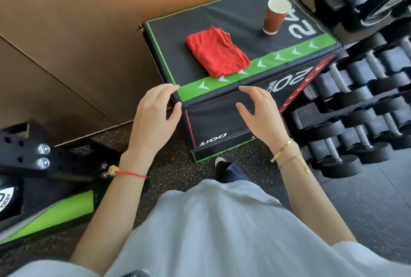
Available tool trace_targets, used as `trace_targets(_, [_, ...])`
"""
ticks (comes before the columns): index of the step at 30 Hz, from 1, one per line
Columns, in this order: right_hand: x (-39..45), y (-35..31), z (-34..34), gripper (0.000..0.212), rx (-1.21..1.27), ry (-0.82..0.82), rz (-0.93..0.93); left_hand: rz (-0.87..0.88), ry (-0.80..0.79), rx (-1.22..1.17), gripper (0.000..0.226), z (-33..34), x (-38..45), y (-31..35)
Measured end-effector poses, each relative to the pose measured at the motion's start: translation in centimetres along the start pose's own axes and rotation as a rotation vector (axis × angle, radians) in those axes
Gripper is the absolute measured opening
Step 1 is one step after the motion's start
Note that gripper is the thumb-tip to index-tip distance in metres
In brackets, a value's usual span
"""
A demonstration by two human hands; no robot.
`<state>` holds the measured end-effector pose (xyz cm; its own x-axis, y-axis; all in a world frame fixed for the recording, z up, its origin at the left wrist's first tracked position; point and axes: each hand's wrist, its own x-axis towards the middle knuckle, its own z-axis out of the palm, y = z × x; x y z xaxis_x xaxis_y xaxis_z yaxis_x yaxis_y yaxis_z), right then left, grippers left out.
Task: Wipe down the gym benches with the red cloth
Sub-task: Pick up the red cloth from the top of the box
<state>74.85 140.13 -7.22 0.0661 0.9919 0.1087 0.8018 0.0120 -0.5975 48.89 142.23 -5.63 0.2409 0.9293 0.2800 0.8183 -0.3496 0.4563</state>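
Observation:
A folded red cloth (217, 51) lies on top of a black padded gym box (186, 39) with a green band along its near edge. My left hand (155, 116) hovers at the box's near left corner, fingers relaxed and spread, holding nothing. In front of the box's near side is my right hand (260, 112), also relaxed and holding nothing. Both hands are short of the cloth and apart from it.
A red paper cup (275, 16) stands upright at the far right of the box top. A rack of black dumbbells (360, 103) fills the right side. A brown wall (66, 43) is on the left, with black and green gym equipment (44, 187) at the lower left.

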Motion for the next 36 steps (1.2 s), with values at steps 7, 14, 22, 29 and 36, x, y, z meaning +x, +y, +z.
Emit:
trace_targets(7, [13.0,3.2,-0.3,0.043,-0.007,-0.101,-0.094,-0.152,0.089,0.054,0.035,6.3,8.1,0.0])
trace_targets(14, [21.2,4.9,2.0,0.058,-0.060,-0.237,-0.087,-0.296,0.079,0.137,0.036,11.3,12.0,-0.2])
trace_targets(22, [24.1,5.4,4.5,0.081,-0.190,-0.257,-0.016,-0.373,0.027,0.195,0.037,14.2,11.9,-0.7])
trace_targets(29, [24.8,4.7,5.7,0.066,-0.033,-0.288,0.034,-0.370,0.060,0.203,0.037,14.8,11.7,-0.7])
trace_targets(36, [24.6,4.2,5.2,0.023,0.017,-0.280,-0.008,-0.362,0.047,0.196,0.037,14.6,11.7,-0.8])
